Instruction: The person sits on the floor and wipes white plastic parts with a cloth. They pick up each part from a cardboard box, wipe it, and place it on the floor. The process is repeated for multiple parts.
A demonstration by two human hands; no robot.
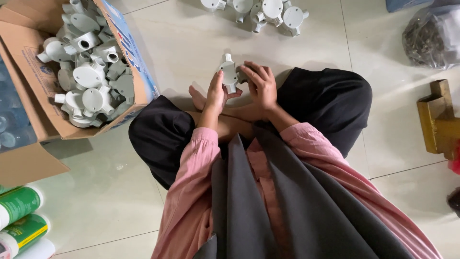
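I sit cross-legged on a pale tiled floor. My left hand (pixel 215 91) grips a grey round conduit junction box (pixel 228 73) with short pipe stubs, held just above my feet. My right hand (pixel 261 85) rests against the right side of the same box, its fingers curled over it. What lies under those fingers is hidden. Pink sleeves and a dark grey scarf fill the lower part of the view.
A cardboard box (pixel 139 81) at the left holds several grey junction boxes (pixel 88 72). More junction boxes (pixel 261 12) lie on the floor ahead. A clear bag of small dark parts (pixel 431 36) sits at top right, a brass-coloured block (pixel 438 120) at right, green-labelled tubes (pixel 19 216) at bottom left.
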